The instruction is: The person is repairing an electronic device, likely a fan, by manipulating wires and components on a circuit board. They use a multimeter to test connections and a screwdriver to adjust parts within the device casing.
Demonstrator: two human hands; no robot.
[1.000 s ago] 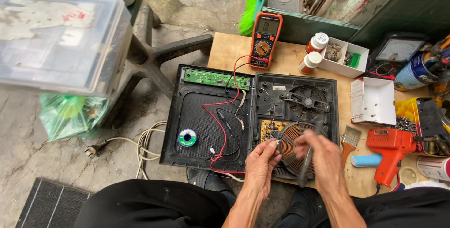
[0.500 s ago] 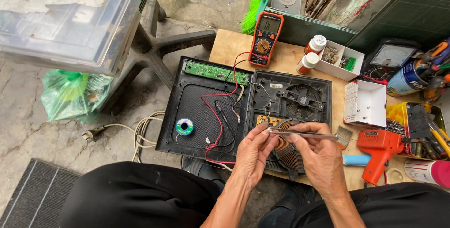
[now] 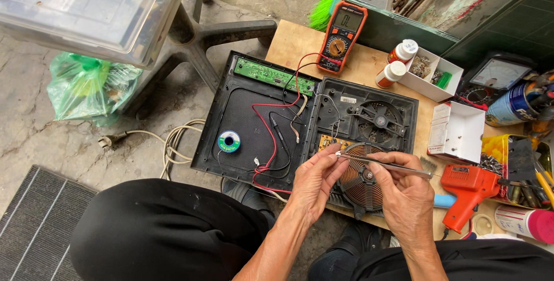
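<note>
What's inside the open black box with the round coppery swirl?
Inside the black box sit a copper coil, a fan and a small circuit board. The hands holding metal tweezers cover part of the coil; whatever lies under it is hidden.

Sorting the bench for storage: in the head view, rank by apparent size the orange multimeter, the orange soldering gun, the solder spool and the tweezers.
1. Orange soldering gun and orange multimeter: too alike to rank.
2. Tweezers, long but thin.
3. Solder spool, smallest.

Two small white-capped bottles point(image 3: 398, 61); two open white boxes point(image 3: 459, 131); one multimeter point(image 3: 337, 35); one solder reel point(image 3: 229, 141).
</note>
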